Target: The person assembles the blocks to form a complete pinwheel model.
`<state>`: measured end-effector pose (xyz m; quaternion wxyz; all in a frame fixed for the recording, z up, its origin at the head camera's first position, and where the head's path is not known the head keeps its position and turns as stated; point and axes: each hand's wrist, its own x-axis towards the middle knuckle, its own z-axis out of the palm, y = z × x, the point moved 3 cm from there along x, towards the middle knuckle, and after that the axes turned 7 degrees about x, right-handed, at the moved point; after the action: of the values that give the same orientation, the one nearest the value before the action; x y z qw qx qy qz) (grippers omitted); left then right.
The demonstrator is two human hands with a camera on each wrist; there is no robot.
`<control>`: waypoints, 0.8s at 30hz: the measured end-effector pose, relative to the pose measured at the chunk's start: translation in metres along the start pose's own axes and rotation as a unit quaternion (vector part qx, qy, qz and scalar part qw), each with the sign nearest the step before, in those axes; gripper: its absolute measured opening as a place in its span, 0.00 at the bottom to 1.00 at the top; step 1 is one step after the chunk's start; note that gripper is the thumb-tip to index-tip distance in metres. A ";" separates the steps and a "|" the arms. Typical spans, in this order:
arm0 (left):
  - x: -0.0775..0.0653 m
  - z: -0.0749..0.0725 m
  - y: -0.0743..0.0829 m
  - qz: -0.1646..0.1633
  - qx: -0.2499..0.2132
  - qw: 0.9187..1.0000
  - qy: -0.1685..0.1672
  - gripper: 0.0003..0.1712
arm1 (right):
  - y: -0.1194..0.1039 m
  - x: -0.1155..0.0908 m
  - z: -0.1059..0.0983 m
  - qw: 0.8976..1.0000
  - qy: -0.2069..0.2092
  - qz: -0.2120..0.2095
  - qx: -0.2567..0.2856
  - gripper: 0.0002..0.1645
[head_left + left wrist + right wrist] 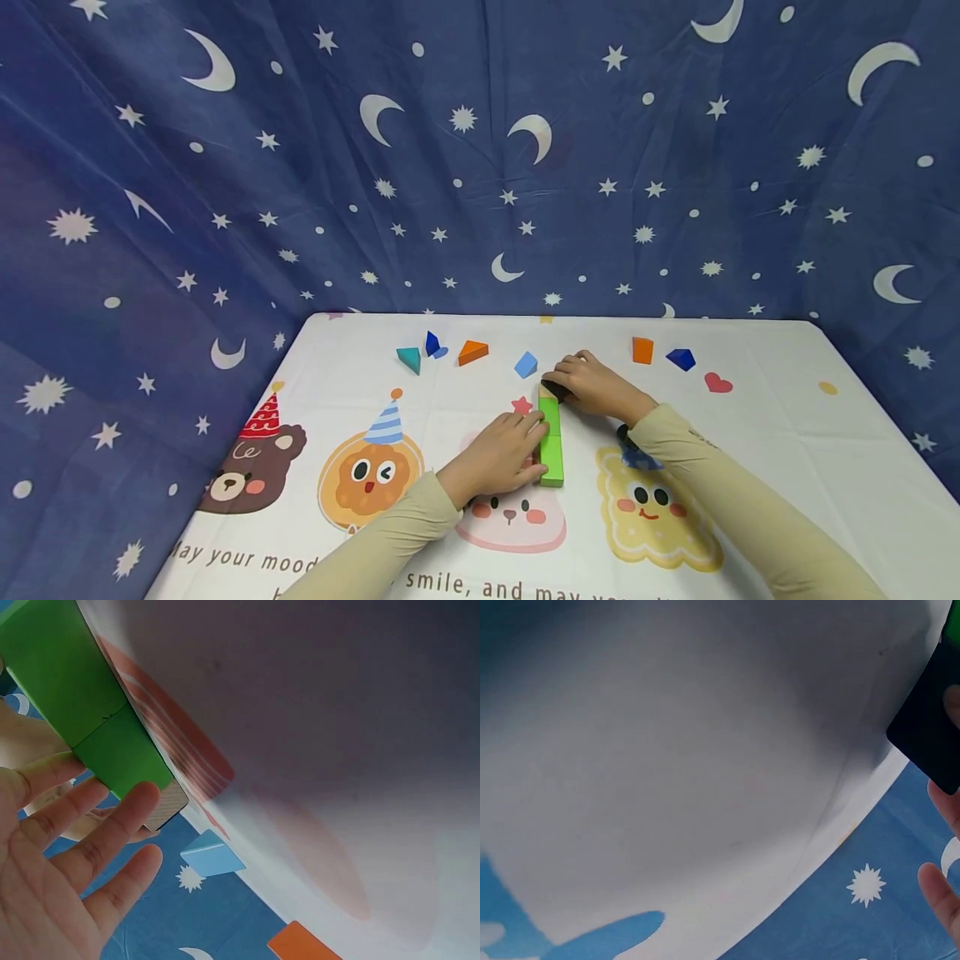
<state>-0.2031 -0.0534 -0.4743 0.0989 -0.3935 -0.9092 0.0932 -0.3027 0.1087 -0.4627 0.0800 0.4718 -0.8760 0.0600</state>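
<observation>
Two green blocks lie end to end in a row on the white printed tablecloth. At the row's far end sits a block with a dark face and a bare wood-grain side. My right hand pinches this dark block, thumb on its dark face in the right wrist view. Along the left side of the row rests my left hand, its fingers fairly straight and spread against the green blocks in the left wrist view. Nearest beyond the row is a light blue block.
Toward the back left lie a teal block, a dark blue block and an orange block. Back right are another orange block and a blue block. A starry blue curtain hangs behind the table.
</observation>
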 end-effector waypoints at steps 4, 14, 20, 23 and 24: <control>0.000 -0.001 0.000 0.001 -0.002 1.000 0.000 0.33 | -0.001 -0.001 0.000 1.000 0.007 -0.006 0.002 0.25; 0.001 0.000 0.000 0.001 0.000 1.000 -0.004 0.33 | 0.002 -0.002 0.002 1.000 0.014 -0.019 0.003 0.26; 0.001 0.000 0.000 0.001 -0.002 1.000 -0.011 0.33 | 0.002 -0.002 0.002 1.000 0.003 -0.009 0.010 0.26; 0.001 -0.001 0.000 -0.001 -0.007 1.000 -0.019 0.33 | 0.002 -0.002 0.001 1.000 0.003 -0.008 0.015 0.25; 0.001 -0.001 0.000 -0.002 -0.008 1.000 -0.022 0.33 | 0.002 -0.002 0.001 1.000 0.003 -0.008 0.017 0.25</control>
<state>-0.2034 -0.0525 -0.4732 0.0761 -0.3906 -0.9125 0.0945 -0.3028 0.1111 -0.4646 0.0749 0.4801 -0.8708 0.0751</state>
